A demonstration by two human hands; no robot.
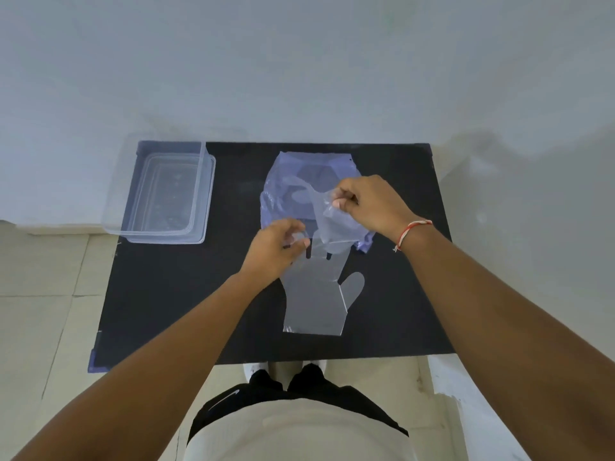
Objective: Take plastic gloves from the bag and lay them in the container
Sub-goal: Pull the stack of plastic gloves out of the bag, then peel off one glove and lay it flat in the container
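A plain, pale blue-grey wall (299, 61) fills the far side, evenly and softly lit, with a faint shadow at its right. Against it stands a black rectangular surface (166, 294), matte, a strip of blue tape (92, 362) at its near left corner. Below lies a floor (40, 294) of light beige tiles with thin joints.

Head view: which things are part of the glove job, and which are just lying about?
In the job:
- purple bag
- clear glove pinched by right hand and left hand
- flat glove lying on the mat
- clear container, nothing visible in it

Lying about:
- black mat
- wrist thread
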